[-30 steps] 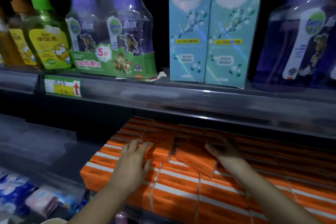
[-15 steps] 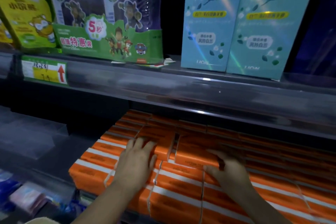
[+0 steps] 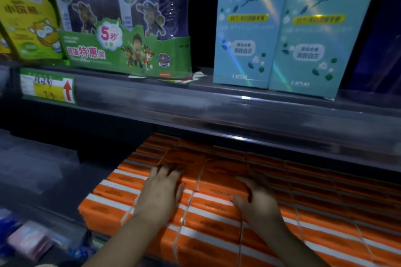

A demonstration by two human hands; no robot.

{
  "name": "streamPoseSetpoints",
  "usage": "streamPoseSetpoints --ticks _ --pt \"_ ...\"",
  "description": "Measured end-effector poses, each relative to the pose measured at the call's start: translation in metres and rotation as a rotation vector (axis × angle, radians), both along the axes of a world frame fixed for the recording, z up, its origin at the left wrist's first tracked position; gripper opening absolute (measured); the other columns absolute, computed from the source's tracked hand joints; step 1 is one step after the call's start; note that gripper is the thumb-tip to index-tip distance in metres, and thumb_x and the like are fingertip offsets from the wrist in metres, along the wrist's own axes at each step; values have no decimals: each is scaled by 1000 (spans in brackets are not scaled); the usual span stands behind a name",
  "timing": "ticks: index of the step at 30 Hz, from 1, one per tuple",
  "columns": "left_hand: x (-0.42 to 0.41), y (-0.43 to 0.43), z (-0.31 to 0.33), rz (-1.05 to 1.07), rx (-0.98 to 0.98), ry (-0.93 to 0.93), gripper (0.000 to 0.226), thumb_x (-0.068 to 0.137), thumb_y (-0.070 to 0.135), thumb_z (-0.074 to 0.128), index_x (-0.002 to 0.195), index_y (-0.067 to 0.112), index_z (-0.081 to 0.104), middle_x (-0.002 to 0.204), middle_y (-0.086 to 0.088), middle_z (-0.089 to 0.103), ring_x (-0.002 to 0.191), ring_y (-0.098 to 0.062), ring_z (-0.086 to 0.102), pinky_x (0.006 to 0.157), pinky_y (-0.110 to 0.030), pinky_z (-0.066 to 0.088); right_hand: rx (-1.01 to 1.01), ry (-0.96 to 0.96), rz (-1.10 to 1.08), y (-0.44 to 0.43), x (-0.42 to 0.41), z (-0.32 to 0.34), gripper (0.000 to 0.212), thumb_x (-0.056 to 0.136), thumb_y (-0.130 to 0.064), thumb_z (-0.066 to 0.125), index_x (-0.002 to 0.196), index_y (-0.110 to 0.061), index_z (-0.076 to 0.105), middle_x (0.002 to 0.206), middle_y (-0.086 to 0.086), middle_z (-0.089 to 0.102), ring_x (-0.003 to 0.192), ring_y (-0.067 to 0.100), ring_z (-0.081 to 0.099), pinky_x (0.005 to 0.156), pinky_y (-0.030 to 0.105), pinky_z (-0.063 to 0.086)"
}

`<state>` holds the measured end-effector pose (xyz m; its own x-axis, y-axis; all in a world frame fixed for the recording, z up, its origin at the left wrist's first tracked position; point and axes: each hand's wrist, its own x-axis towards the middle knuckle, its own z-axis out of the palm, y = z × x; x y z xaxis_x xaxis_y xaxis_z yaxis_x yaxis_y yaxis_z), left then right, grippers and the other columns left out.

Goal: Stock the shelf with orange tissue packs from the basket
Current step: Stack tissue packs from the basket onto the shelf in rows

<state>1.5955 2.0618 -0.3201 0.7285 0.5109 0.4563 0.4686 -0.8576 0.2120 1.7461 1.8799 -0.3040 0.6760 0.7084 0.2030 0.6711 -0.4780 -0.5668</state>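
Orange tissue packs with white stripes (image 3: pixel 121 197) fill the dark lower shelf (image 3: pixel 91 180) in tidy rows (purple plastic soap bottles (image 3: pixel 134 6) stand on the shelf above). The left hand (image 3: pixel 160 193) lies flat on them, fingers straight. Just beside it, the right hand (image 3: pixel 258 201) grips the near corner of the top orange pack (image 3: pixel 219 178).

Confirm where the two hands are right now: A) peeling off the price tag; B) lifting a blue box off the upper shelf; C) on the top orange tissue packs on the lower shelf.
C: the left hand and right hand both rest on the top orange tissue packs, beneath the upper shelf.
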Motion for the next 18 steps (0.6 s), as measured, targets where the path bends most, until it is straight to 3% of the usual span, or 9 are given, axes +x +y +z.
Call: streamPoseSetpoints --ticks 4,6,11,14,16,18 --pt "-1 1 5 -49 -41 32 43 89 27 59 131 22 53 132 -4 51 117 -27 43 103 -35 36 -40 -7 10 -2 -6 4 54 87 -31 62 137 -29 42 147 0 25 134 12 31 102 11 21" --pt "-5 3 7 -71 -33 87 49 89 29 56 136 22 46 137 -4 46 122 -27 41 107 -33 32 -48 2 19 -4 -9 7 54 88 -31 60 138 -29 41 147 1 25 134 13 32 105 14 22" --pt "-26 6 20 -75 92 93 49 67 27 71 114 17 62 100 -6 60 90 -29 59 79 -41 54 -9 0 23 -11 -20 13 55 88 -29 60 140 -28 40 147 2 25 136 14 33 107 15 22" --pt "-46 1 28 -69 159 81 55 58 22 83 109 16 64 100 -7 61 88 -28 61 75 -37 56 39 -8 -8 -18 -29 19 53 88 -25 60 138 -25 43 143 2 31 133 17 36 110 21 25" --pt "-66 -2 33 -59 194 86 50 59 25 82 107 17 67 98 -6 62 85 -28 62 72 -35 55 58 -12 -1 -23 -43 22 49 89 -24 58 136 -26 45 140 1 34 128 18 40 110 25 29" --pt "-94 -5 38 -36 201 77 35 71 33 67 103 20 66 92 -2 61 78 -26 61 66 -33 54 100 -56 66 -25 -61 26 46 87 -20 60 132 -21 50 134 1 39 124 18 43 108 24 31"
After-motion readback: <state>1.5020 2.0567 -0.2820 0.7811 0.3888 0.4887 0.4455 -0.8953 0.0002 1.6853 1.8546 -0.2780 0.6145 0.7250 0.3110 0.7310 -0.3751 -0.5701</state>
